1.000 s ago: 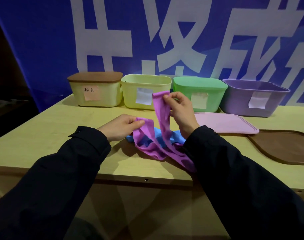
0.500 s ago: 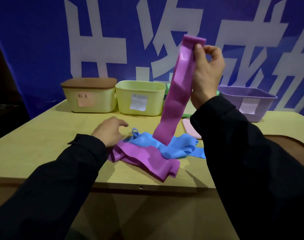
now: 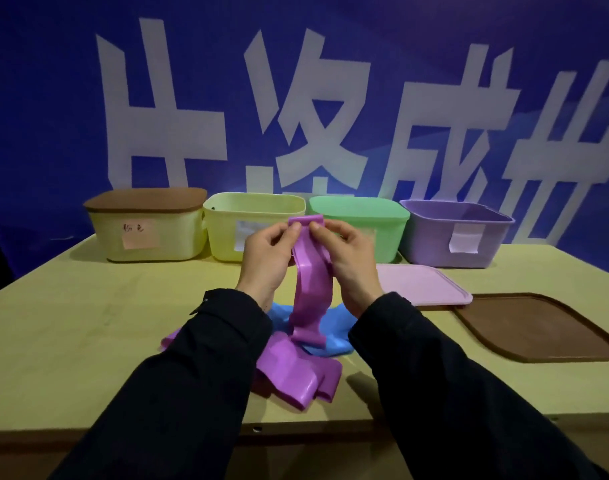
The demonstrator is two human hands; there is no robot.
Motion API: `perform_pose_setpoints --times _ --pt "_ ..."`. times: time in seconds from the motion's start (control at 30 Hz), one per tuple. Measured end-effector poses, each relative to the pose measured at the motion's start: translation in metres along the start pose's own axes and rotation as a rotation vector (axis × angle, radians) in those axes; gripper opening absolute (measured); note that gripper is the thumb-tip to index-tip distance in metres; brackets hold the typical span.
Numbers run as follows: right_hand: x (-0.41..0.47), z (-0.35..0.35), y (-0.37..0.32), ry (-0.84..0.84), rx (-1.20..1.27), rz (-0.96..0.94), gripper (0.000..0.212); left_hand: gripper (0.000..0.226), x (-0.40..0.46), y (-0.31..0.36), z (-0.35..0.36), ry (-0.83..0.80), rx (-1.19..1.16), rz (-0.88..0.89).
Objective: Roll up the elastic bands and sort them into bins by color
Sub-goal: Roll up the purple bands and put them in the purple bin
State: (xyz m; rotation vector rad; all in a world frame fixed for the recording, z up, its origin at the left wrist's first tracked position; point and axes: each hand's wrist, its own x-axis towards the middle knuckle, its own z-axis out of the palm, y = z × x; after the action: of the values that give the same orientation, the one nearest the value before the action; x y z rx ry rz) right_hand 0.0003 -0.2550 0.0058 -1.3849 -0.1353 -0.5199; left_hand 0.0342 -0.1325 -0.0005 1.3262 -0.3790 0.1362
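Fingers (image 3: 289, 233) of the left hand (image 3: 265, 261) and right hand (image 3: 348, 258) pinched the purple band's (image 3: 311, 292) top end, held up before the green bin (image 3: 360, 223); its tail lay on the tabletop (image 3: 88, 323) over a blue band (image 3: 334, 327).

Wooden table (image 3: 71, 323) carries four bins (image 3: 147, 230), pink lid (image 3: 420, 284), brown lid (image 3: 538, 327), blue band (image 3: 330, 323), purple band (image 3: 296, 372)
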Motion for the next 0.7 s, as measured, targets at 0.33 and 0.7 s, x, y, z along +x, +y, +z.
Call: perform_pose_setpoints --times 0.33,0.7 --pt "0.001 -0.019 0.061 -0.021 -0.103 0.071 0.009 0.015 -0.003 -0.057 -0.016 -0.008 0.218 0.033" --pt "-0.003 -0.024 0.067 -0.076 -0.136 0.021 0.017 0.029 -0.005 -0.062 -0.018 -0.034 0.174 0.097"
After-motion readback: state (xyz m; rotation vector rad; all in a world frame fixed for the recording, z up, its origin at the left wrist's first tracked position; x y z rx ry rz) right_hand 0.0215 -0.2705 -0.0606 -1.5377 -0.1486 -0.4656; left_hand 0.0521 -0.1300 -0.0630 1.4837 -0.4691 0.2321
